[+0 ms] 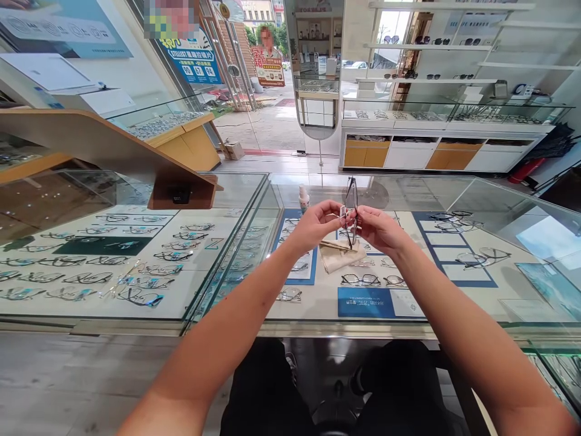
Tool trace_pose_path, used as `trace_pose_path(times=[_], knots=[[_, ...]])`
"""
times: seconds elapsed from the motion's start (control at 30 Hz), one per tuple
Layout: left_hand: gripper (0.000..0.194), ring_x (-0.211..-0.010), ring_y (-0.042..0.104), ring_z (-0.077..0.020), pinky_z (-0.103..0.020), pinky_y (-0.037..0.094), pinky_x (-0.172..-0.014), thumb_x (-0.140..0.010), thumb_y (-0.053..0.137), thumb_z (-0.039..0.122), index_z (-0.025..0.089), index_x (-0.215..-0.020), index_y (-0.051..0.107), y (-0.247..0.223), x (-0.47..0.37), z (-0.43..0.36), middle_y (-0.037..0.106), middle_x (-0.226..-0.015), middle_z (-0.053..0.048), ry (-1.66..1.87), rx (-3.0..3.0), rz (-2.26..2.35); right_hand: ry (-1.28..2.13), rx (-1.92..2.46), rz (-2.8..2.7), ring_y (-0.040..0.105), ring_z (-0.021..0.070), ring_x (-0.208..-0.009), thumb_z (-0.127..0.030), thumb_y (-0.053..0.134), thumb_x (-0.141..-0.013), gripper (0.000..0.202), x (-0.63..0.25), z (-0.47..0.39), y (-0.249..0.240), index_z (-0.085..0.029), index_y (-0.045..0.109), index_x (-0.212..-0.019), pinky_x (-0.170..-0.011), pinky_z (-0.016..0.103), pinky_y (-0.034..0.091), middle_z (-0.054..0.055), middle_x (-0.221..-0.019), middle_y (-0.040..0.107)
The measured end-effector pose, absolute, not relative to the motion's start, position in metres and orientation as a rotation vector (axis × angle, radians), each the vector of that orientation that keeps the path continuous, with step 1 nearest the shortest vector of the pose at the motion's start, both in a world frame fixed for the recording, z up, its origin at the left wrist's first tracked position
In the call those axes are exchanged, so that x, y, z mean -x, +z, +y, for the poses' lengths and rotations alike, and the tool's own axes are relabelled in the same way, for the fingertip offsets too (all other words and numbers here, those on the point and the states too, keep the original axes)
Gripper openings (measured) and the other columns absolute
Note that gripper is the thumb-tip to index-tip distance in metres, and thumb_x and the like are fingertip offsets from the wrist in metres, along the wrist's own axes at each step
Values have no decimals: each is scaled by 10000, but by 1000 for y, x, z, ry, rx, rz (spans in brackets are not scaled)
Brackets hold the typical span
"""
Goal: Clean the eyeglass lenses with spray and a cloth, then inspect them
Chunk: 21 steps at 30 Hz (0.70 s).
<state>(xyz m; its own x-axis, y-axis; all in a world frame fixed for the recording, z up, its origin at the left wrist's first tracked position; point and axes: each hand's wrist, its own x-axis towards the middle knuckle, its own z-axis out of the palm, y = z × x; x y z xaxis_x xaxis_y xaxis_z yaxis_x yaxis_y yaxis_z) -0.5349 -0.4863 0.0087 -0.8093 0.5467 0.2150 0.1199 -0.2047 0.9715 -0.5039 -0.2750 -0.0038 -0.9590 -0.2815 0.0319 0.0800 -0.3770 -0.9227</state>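
Observation:
Both my hands hold a pair of dark-framed eyeglasses [351, 197] above the glass counter, with the frame turned upright and edge-on to me. My left hand [318, 225] pinches it from the left, close to a small white tag [342, 212]. On the other side my right hand [377, 227] has its fingers closed on the frame. Under the hands lies a beige cloth [333, 259] with a thin, light-coloured stick-like thing on it. A white spray bottle [304, 198] stands just beyond my left hand.
Several eyeglasses [361, 280] sit in and on the glass display counter [390, 330]. A blue-and-white card [363, 302] lies near its front edge. At left a brown wooden panel [113, 145] juts over the counter. An oval mirror [318, 115] stands beyond it.

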Motion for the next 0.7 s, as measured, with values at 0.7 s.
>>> trace_pose_path(times=[0.7], knots=[[338, -956, 737, -192, -414, 585, -990, -822, 910, 327, 165, -1048, 718, 8, 537, -487, 775, -1048, -77, 2083, -813, 1801, -2446, 302, 1539, 675, 182, -934, -540, 963, -777, 365, 504, -275, -5, -233, 784, -857, -893, 316, 547, 34, -981, 746]])
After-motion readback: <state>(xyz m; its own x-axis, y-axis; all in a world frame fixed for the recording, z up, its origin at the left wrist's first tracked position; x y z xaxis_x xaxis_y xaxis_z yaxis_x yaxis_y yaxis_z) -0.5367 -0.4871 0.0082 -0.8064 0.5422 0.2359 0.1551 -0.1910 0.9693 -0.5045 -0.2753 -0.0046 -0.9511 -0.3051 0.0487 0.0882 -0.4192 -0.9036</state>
